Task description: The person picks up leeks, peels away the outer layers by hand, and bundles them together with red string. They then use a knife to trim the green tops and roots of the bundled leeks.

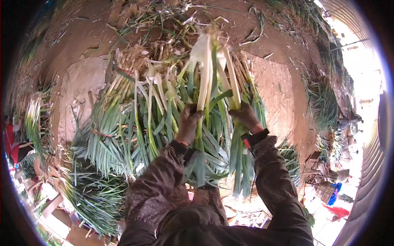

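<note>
My left hand (189,124), in a dark glove, is closed around green onion stalks (203,88) with long white shanks and roots at the far end. My right hand (246,117), gloved too, grips another green onion (233,80) by its stalk. The two lots are held apart, roots pointing away from me, and their green leaves hang down toward my body. Beneath and around both hands lies a broad pile of green onions (111,139), roots outward. Some stalks in the pile are hidden behind my forearms.
Sheets of board (273,94) lie under the pile on bare soil (90,39). Loose onion scraps (164,20) are strewn ahead. Another onion heap (98,201) sits at lower left, with more bundles (324,100) along the right. Stools (312,160) stand at right.
</note>
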Available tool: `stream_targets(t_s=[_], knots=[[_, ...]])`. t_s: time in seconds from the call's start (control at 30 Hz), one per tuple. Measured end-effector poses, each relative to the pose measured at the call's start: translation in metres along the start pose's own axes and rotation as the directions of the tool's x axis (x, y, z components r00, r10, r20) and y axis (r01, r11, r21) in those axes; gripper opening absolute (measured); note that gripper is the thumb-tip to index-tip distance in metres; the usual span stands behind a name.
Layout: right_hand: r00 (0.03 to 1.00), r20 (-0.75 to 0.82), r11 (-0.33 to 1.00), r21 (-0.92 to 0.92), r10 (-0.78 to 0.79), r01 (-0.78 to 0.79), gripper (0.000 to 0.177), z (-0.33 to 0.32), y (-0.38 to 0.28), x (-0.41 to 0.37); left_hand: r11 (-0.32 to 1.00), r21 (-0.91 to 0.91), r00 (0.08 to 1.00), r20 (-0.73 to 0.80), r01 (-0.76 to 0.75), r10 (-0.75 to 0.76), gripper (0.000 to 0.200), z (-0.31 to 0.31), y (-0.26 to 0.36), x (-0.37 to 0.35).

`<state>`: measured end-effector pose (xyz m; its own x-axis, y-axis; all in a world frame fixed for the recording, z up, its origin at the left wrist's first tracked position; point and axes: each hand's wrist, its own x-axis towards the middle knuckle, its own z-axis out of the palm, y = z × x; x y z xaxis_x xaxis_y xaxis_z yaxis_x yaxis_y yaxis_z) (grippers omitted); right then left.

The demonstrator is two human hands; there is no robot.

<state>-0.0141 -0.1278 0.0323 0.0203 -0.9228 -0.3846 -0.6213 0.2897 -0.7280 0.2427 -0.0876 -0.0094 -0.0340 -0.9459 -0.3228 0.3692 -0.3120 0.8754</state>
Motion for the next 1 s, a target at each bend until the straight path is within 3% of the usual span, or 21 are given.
stream_targets(t_s=[0.03, 0.07, 0.17, 0.3, 0.33, 0.43, 0.47, 0.5, 0.57, 0.6, 0.63, 0.7, 0.77, 0.8, 0.83, 0.87, 0.9, 0.93, 0.97, 1.0], knots=[[0.999, -0.007, 0.998, -0.036, 0.049, -0.049, 0.041, 0.001, 0.003, -0.005, 1.000, -0.001, 0.999, -0.051, -0.007, 0.007, 0.024, 0.011, -0.007, -0.006], [0.993, -0.035, 0.986, -0.119, 0.113, -0.116, 0.043, 0.000, 0.007, -0.011, 0.990, -0.141, 0.996, -0.087, -0.004, -0.008, 0.026, 0.020, -0.021, -0.010], [0.994, -0.098, 0.983, -0.179, -0.052, 0.034, 0.045, 0.009, 0.066, -0.023, 0.984, -0.177, 0.990, -0.141, 0.006, -0.032, 0.027, 0.041, -0.047, -0.032], [0.999, 0.001, 0.999, 0.039, 0.037, -0.037, 0.041, 0.000, 0.051, -0.061, 0.971, -0.222, 0.987, -0.113, 0.090, -0.118, 0.027, 0.069, -0.069, -0.070], [0.988, 0.090, 0.980, 0.140, 0.127, -0.139, 0.046, 0.000, 0.055, -0.068, 0.968, -0.231, 0.988, -0.095, 0.099, -0.124, 0.028, 0.076, -0.078, -0.078], [0.998, 0.064, 0.844, 0.535, -0.010, -0.026, 0.056, 0.008, 0.052, -0.095, 0.980, -0.173, 0.995, 0.016, 0.100, -0.098, 0.032, 0.103, -0.086, -0.106], [0.988, 0.155, 0.830, 0.552, -0.006, -0.082, 0.068, 0.008, 0.073, -0.098, 0.992, -0.077, 0.994, 0.044, 0.099, -0.096, 0.033, 0.113, -0.093, -0.119], [0.986, 0.168, 0.830, 0.553, -0.016, -0.081, 0.069, 0.006, 0.072, -0.106, 0.995, 0.022, 0.993, 0.070, 0.095, -0.096, 0.035, 0.121, -0.095, -0.133], [0.980, 0.196, 0.827, 0.555, -0.031, -0.085, 0.071, 0.001, 0.066, -0.124, 0.950, 0.290, 0.985, 0.157, -0.119, 0.075, 0.038, 0.126, -0.127, -0.158], [0.982, 0.187, 0.890, 0.445, 0.016, -0.099, 0.067, 0.002, 0.078, -0.128, 0.985, 0.169, 0.987, 0.149, 0.034, -0.060, 0.038, 0.138, -0.117, -0.174], [0.985, 0.160, 0.913, 0.389, 0.064, -0.123, 0.059, 0.001, 0.078, -0.135, 0.961, 0.257, 0.982, 0.176, -0.106, 0.061, 0.041, 0.147, -0.106, -0.185], [0.957, 0.197, 0.909, 0.319, 0.212, -0.267, 0.054, -0.016, 0.087, -0.149, 0.952, 0.285, 0.949, 0.313, -0.116, 0.022, 0.042, 0.152, -0.108, -0.193], [0.984, 0.106, 0.952, 0.257, 0.140, -0.163, 0.050, -0.038, 0.095, -0.159, 0.975, 0.196, 0.830, 0.557, -0.107, -0.021, 0.030, 0.149, -0.102, -0.191], [0.982, 0.119, 0.962, 0.214, 0.149, -0.172, 0.048, -0.054, 0.082, -0.167, 0.880, 0.425, 0.690, 0.703, -0.210, -0.174, 0.020, 0.142, -0.074, -0.180], [0.988, 0.090, 0.977, 0.165, 0.123, -0.137, 0.048, -0.062, 0.091, -0.175, 0.878, 0.466, 0.641, 0.708, -0.109, -0.296, 0.022, 0.141, -0.044, -0.173], [0.990, 0.060, 0.982, 0.133, 0.124, -0.132, 0.048, -0.072, 0.084, -0.186, 0.839, 0.533, 0.758, 0.590, -0.108, -0.276, 0.023, 0.138, -0.034, -0.165], [0.992, 0.032, 0.987, 0.102, 0.119, -0.122, 0.048, -0.082, 0.075, -0.198, 0.783, 0.594, 0.905, 0.414, -0.184, -0.101, 0.029, 0.136, -0.018, -0.153], [0.998, -0.013, 0.996, -0.057, 0.063, -0.064, 0.048, -0.086, 0.079, -0.208, 0.732, 0.616, 0.939, 0.329, -0.291, 0.097, 0.045, 0.134, -0.011, -0.130], [0.999, -0.049, 0.976, -0.216, -0.013, 0.002, 0.047, -0.090, 0.084, -0.217, 0.651, 0.664, 0.929, 0.229, -0.367, 0.290, 0.065, 0.131, -0.003, -0.107], [0.997, -0.073, 0.957, -0.288, -0.011, -0.010, 0.048, -0.090, 0.086, -0.226, 0.262, 0.806, 0.738, 0.289, -0.531, 0.609, 0.082, 0.132, 0.024, -0.082]])
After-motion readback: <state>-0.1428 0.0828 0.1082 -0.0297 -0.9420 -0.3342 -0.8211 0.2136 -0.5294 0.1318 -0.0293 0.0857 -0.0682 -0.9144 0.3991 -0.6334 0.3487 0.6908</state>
